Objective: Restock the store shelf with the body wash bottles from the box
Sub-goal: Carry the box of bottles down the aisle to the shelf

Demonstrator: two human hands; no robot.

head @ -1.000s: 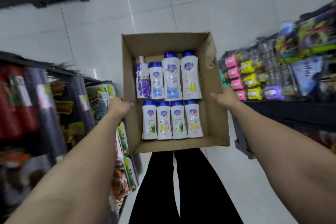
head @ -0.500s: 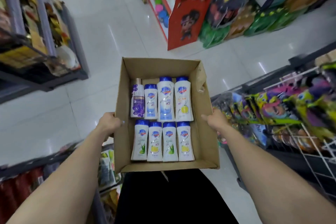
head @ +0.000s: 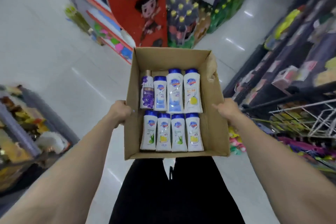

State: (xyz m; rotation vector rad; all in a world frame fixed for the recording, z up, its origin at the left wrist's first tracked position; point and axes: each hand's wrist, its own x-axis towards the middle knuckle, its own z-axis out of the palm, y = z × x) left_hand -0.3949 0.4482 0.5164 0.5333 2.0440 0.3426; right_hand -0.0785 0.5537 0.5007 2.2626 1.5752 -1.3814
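Body wash bottles (head: 172,111), white plastic with blue caps, lie flat in two rows of four inside an open brown cardboard box (head: 215,123), the far-left one purple. The left hand (head: 121,113) and right hand (head: 226,111) clasp the box's side walls, fingers mostly hidden beneath. Blurred shelves (head: 291,71) flank the glossy white floor.

Open floor (head: 54,56) at upper left; red display (head: 138,5) blocks top centre, racks (head: 300,78) crowd the right edge.
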